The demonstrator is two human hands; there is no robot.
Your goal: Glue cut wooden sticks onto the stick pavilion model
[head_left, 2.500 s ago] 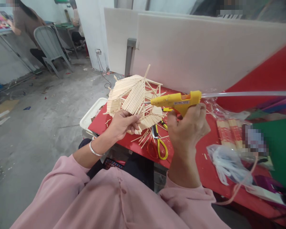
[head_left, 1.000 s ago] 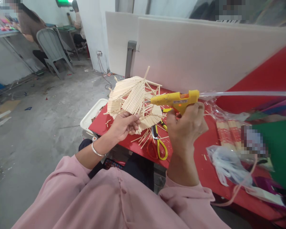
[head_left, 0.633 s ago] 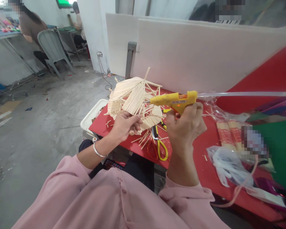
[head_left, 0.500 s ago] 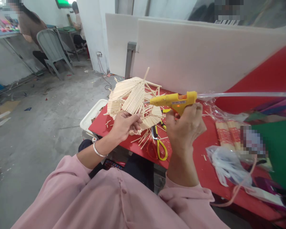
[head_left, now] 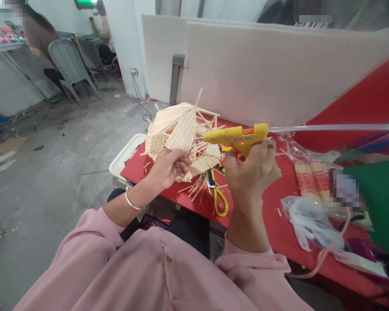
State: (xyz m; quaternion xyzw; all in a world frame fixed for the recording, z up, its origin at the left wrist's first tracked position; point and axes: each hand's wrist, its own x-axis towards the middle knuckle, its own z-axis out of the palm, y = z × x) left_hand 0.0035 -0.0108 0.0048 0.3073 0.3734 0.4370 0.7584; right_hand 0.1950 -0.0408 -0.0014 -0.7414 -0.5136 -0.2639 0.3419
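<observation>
A model built of pale wooden sticks point(head_left: 181, 129), with a sloping roof-like panel and a fanned lower part, stands on the red table point(head_left: 184, 197). My left hand point(head_left: 171, 166) is at the panel's lower edge, thumb and forefinger pinched together and the other fingers curled. What lies between those fingertips is too small to make out. In my right hand point(head_left: 254, 168) is a yellow hot glue gun point(head_left: 236, 136), its lamp lit orange. The nozzle points left, at the panel's right edge. A long clear glue stick point(head_left: 330, 128) juts from its back.
Red-and-yellow-handled scissors point(head_left: 215, 198) and loose sticks point(head_left: 194, 188) lie before the model. Bagged stick bundles point(head_left: 313, 177) and a clear plastic bag point(head_left: 311, 220) sit at right. White boards point(head_left: 262, 73) lean behind. A white tub point(head_left: 126, 155) stands left; people sit beyond a chair point(head_left: 69, 60).
The thumb and forefinger of my left hand have shifted up slightly along the panel's lower edge. The glue gun stays almost where it was.
</observation>
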